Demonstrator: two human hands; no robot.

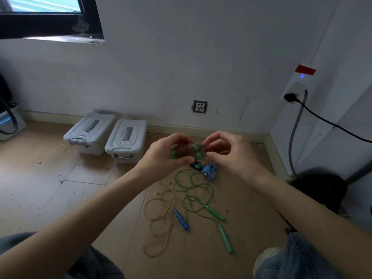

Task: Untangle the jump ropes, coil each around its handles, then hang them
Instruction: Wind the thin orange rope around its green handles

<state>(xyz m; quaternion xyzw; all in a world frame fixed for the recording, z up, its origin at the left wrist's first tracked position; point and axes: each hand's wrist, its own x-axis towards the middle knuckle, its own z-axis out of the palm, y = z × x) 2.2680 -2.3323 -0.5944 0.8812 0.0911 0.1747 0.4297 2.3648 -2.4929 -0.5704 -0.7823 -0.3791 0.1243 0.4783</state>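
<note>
Both hands — left hand gripping, right hand pinching — on the red-wound green handles.

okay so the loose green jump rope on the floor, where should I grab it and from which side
Take the green jump rope by its two green handles, probably from above. They lie flat on the floor, rigid and clear of the tangle, nearest your right hand. The cord itself loops across the yellow rope, so pulling there would likely drag both.
</note>
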